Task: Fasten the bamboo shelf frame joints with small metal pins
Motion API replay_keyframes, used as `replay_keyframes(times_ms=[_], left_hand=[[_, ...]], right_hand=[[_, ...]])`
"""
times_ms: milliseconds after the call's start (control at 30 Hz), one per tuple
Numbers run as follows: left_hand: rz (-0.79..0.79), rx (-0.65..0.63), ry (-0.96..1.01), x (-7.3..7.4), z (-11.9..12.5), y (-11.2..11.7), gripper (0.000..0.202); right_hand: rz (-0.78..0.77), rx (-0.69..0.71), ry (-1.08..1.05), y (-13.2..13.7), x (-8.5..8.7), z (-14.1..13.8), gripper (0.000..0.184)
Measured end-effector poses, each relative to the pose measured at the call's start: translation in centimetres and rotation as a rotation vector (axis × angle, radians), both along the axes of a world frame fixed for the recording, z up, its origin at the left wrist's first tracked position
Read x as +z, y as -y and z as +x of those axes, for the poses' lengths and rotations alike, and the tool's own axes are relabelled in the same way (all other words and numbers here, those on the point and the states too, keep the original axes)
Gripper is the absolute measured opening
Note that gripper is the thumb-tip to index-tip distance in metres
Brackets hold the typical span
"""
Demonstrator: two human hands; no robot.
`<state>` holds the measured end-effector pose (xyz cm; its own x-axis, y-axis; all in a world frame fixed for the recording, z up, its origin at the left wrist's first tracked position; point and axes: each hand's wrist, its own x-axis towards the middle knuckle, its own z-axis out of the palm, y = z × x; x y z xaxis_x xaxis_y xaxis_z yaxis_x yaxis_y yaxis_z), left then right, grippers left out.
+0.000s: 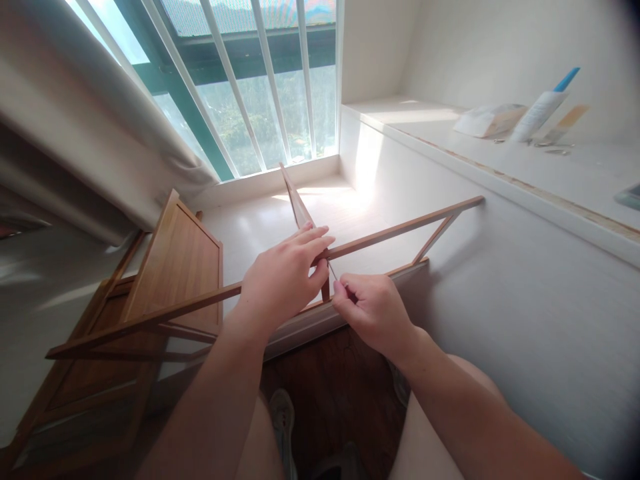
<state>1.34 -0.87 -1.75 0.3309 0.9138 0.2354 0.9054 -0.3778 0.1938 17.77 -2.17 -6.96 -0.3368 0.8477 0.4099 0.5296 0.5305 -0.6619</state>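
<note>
Our left hand (pixel 285 277) gripping the wooden frame (pixel 395 231) over the white window ledge (pixel 260 227), our right hand (pixel 373 310) pinching a thin tool (pixel 332 270) at its joint, barred window (pixel 260 80) far, shelf (pixel 500 160) right

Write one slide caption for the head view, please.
Left hand steadies a wooden frame; right hand pinches a thin tool.
</note>
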Motion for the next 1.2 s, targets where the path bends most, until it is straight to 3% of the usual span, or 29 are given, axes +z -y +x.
replay_keyframes(times_ms=[933, 1200], left_hand=[[0.012, 0.005, -0.031, -0.2, -0.1, 0.0, 0.04], [0.018, 0.011, -0.04, 0.0, -0.1, 0.0, 0.04]], right_hand=[[0.133, -0.026, 0.255, -0.4, 0.9, 0.4, 0.03], [0.063, -0.027, 0.192, -0.4, 1.1, 0.4, 0.031]])
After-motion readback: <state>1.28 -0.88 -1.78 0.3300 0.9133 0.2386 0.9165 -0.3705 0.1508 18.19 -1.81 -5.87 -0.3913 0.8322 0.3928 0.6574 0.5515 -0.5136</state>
